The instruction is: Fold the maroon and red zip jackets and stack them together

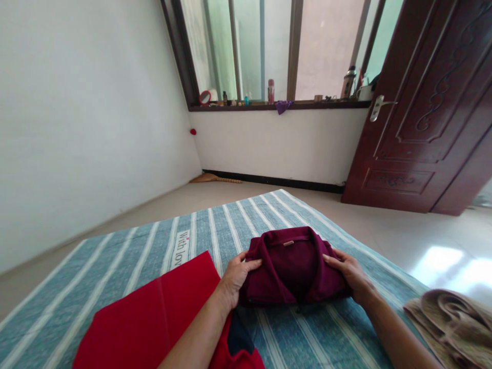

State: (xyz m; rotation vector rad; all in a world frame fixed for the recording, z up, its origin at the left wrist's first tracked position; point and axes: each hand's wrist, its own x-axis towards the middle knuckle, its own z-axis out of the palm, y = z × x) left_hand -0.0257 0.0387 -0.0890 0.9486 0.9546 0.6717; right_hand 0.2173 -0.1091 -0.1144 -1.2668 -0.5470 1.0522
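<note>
A folded maroon collared shirt (261, 287) lies on the striped bed cover (226, 225), its collar and small neck label facing up. My left hand (236, 277) grips its left side, thumb on top and fingers partly under the cloth. On the opposite side, my right hand (351, 271) holds the shirt the same way, thumb over the shoulder edge. Beneath and beside my left forearm is a red garment (154, 312) with a dark blue patch, spread partly flat; the forearm hides some of it.
A brown folded textile (453, 323) sits at the bed's right corner. Beyond the bed are a broom (215, 178) on the floor, a windowsill (307, 105) lined with bottles and small items, and a dark red door (415, 113) at the right.
</note>
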